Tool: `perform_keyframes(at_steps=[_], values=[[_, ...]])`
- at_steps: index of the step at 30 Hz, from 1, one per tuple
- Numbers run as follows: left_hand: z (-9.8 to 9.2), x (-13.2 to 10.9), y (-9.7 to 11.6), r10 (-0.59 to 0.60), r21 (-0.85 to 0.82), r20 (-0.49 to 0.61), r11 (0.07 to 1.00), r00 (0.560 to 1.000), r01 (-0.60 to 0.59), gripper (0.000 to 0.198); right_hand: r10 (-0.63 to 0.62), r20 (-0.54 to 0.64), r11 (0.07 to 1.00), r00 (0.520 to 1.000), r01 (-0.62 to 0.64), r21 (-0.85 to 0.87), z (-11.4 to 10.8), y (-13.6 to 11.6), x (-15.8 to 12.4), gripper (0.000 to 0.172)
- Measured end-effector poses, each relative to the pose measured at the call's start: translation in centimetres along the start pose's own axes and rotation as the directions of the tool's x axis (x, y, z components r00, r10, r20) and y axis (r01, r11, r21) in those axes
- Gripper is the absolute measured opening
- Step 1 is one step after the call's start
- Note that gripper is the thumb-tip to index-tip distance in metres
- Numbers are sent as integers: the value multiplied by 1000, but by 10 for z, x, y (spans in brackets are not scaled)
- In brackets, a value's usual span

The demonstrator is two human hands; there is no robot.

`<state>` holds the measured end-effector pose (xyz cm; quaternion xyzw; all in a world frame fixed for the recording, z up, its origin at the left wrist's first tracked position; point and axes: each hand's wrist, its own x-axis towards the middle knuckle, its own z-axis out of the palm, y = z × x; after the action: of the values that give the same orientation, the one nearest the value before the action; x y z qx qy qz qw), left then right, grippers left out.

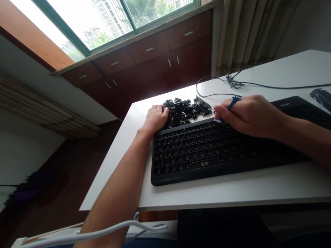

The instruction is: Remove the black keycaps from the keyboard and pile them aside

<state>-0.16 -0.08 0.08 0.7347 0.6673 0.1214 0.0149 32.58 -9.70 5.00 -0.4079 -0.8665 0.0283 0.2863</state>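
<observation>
A black keyboard (191, 144) with its keycaps off lies on the white table, bare key sockets showing in rows. My right hand (254, 115) is closed around a small blue brush (234, 101); its whitish tip is down at the keyboard's far edge. Part of the keyboard's right side is hidden under this hand and forearm. My left hand (156, 117) lies at the keyboard's far left corner, fingers stretched out and thumb apart. It is against the left side of a pile of loose black keycaps (181, 112).
A thin black cable (219, 94) loops behind the keyboard, with a tangled bundle (232, 82). A dark object (320, 98) sits at the far right. The white table (116, 165) ends at left and front. In the foreground, a white curved bar (103, 232) crosses below my left forearm.
</observation>
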Motion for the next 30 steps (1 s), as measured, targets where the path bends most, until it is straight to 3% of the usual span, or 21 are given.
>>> perform_keyframes(at_steps=[5,11,19,27,30], values=[[0,0,0,-2,-3,0,1000,1000,2,64,18,102,1000,995,-16,-13,-1,0,1,61],[0,0,0,-6,-9,-2,1000,1000,6,62,-17,136,1000,991,19,-17,-1,0,0,60],[1,0,-1,-1,-12,-4,1000,1000,1,61,-10,18,1000,1000,10,5,-2,-2,-1,60],[0,0,-1,0,-17,0,1000,1000,0,64,215,-32,968,976,-217,-129,3,6,2,58],[0,-1,-1,1,-17,-1,1000,1000,-1,63,210,-92,963,973,-222,-153,3,9,2,56]])
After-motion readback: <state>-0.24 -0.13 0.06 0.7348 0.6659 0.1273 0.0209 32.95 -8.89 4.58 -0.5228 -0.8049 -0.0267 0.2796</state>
